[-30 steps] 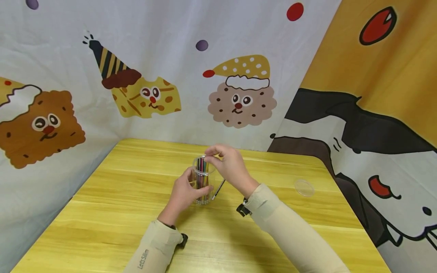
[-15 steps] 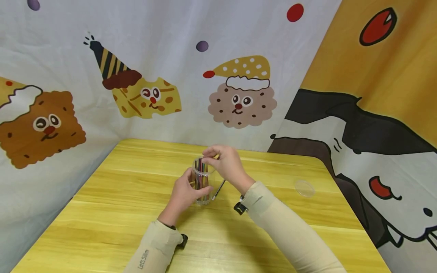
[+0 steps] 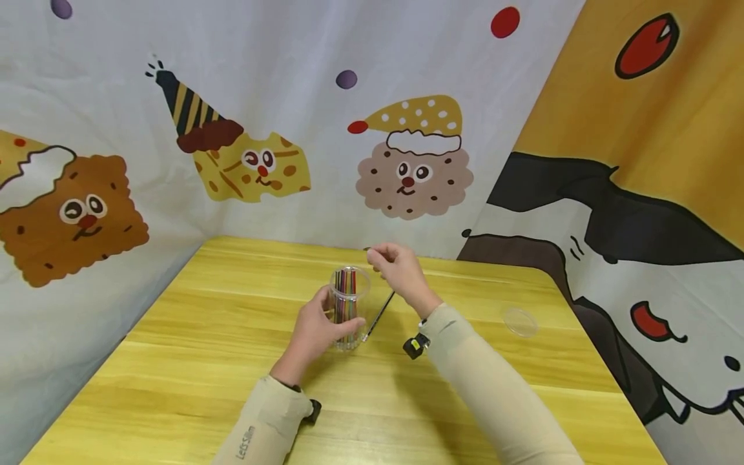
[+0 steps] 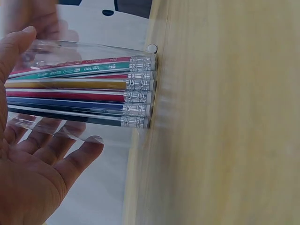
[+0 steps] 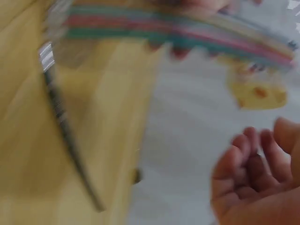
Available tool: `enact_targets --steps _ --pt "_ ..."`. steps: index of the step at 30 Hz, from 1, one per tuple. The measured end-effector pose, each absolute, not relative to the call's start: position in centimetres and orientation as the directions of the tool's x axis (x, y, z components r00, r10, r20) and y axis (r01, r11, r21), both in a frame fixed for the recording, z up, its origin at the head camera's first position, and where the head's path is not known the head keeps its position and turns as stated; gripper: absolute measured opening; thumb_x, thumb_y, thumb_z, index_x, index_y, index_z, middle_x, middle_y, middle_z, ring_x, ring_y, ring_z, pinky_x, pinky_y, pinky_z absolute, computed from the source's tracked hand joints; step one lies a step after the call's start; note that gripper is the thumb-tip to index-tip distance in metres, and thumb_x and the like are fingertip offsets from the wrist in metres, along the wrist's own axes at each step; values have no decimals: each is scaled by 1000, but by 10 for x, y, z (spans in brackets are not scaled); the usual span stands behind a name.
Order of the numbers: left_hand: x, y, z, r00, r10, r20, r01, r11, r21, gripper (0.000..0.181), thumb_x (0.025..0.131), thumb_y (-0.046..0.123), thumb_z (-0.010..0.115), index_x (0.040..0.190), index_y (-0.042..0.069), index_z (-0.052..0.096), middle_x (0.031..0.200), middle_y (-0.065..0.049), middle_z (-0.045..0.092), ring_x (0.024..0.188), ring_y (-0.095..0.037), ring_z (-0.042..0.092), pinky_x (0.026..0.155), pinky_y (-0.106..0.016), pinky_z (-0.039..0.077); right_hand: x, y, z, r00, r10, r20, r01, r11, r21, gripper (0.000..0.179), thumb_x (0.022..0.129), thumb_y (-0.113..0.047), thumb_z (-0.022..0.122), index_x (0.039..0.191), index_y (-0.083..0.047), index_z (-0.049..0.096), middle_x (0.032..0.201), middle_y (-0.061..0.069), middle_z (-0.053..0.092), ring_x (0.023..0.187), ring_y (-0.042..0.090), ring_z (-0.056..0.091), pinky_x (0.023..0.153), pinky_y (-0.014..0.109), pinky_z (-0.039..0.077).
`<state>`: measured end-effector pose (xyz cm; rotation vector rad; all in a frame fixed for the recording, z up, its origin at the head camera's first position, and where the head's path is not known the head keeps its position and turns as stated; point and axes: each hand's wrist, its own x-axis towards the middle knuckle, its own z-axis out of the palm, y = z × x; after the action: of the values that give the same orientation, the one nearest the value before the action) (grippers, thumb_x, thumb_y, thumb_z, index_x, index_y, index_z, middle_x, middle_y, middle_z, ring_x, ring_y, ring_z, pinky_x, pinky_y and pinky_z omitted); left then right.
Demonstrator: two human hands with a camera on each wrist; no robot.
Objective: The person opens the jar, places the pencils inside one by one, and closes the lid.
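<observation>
In the head view my left hand (image 3: 316, 326) grips a clear plastic jar (image 3: 364, 287) that stands upright on the table. Inside are several colored pencils (image 4: 89, 96), in red, green, yellow, blue and black, their metal-banded eraser ends down. My right hand (image 3: 398, 268) is up beside the jar's rim, to its right. The right wrist view shows its fingers (image 5: 227, 171) loosely curled, with nothing seen in them. One dark pencil (image 3: 380, 316) lies on the table just right of the jar, its eraser end close to the jar's base.
A clear round lid (image 3: 520, 321) lies on the right of the yellow wooden table (image 3: 192, 349). At the table's back edge is a small dark spot (image 3: 367, 248). A printed cartoon curtain (image 3: 325, 213) hangs behind the table.
My right hand has left the pencil tops at the jar's mouth and moved right, uncovering the rim and more of the loose pencil. My left hand keeps its grip on the jar.
</observation>
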<state>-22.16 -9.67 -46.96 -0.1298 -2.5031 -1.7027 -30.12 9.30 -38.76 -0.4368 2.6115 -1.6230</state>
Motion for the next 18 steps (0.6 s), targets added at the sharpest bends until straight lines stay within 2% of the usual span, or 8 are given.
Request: enact_targets --steps 3,5,10,14,18 --pt "-220 -96 -470 -991 11 134 129 359 924 76 68 50 88 131 26 52 118 4 66 111 -17 65 97 -42 55 -310 104 -412 -952 -306 -12 -142 475 -868 29 100 -40 57 118 -21 68 107 2 69 100 24 65 86 45 57" --pt "-219 -95 -470 -992 11 127 123 356 926 75 69 50 87 131 27 52 117 5 66 110 -17 65 96 -42 56 -312 107 -426 -936 -345 -64 -145 547 -824 29 101 -38 55 121 -20 67 106 0 69 100 25 65 85 42 57" --pt "-221 -95 -467 -993 1 121 113 365 924 78 69 51 87 133 26 51 118 3 65 111 -21 65 95 -43 56 -312 103 -442 -897 -437 -67 -290 695 -658 28 101 -30 57 124 -17 66 109 2 70 96 17 66 80 32 57" --pt "-221 -96 -465 -993 -1 115 106 373 922 80 70 50 87 136 25 49 120 2 65 114 -22 65 96 -43 55 -313 100 -453 -854 -508 -110 -358 728 -585 30 100 -28 60 129 -21 62 111 2 70 99 15 65 86 33 56" --pt "-220 -95 -465 -993 1 117 109 374 921 80 71 50 86 137 25 49 122 1 65 116 -22 64 97 -43 55 -314 98 -466 -818 -557 -146 -412 743 -527 32 99 -33 61 129 -23 60 110 -1 70 98 13 66 88 34 56"
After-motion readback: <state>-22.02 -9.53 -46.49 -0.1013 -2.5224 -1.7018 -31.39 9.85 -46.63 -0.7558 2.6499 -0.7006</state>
